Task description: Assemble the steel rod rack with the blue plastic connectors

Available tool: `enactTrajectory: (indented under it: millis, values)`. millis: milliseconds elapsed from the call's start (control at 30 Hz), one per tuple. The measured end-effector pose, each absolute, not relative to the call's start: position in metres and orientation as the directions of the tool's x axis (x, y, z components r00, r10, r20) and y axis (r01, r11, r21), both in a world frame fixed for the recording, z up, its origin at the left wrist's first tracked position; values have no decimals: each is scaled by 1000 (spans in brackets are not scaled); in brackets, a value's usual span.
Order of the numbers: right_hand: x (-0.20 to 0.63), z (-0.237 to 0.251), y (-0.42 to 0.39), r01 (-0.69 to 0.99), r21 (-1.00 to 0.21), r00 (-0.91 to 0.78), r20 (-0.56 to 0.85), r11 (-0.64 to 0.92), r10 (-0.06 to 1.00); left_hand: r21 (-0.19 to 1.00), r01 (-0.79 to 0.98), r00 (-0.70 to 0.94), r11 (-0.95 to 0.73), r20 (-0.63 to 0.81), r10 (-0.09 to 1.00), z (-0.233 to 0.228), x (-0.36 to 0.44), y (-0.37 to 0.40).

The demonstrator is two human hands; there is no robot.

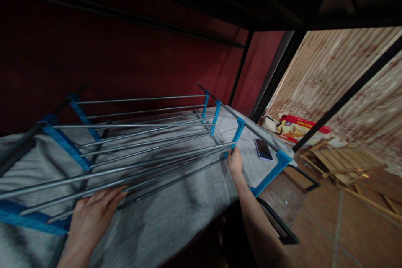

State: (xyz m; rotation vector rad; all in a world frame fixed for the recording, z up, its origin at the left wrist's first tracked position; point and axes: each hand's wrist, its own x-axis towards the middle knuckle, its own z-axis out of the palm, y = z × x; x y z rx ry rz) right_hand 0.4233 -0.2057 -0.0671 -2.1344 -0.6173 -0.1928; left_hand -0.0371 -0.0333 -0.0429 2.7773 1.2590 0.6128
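A shelf rack of grey metal rods and blue plastic brackets lies on its side across a grey cloth surface. My left hand lies flat with its fingers spread over the near rods, close to a blue bracket at the left. My right hand grips the rod ends where they meet a blue bracket on the right. A phone with a purple edge rests on the cloth just right of that hand.
A dark red fabric wall stands behind, inside a black metal frame. To the right, on the tiled floor, are a red and yellow box, a small bag and wooden slat frames. A corrugated wall rises beyond them.
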Motion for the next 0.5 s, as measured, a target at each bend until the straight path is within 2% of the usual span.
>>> enactTrajectory:
  millis: [333,500]
  values:
    - [417,-68,-203,489,-694,872,367,-529,324,189,688,605,-701,383,698,-44,-37,-32]
    - [414,-65,-210,491,-694,867,331,-526,373,205,724,567,-659,368,737,-33,-30,-49]
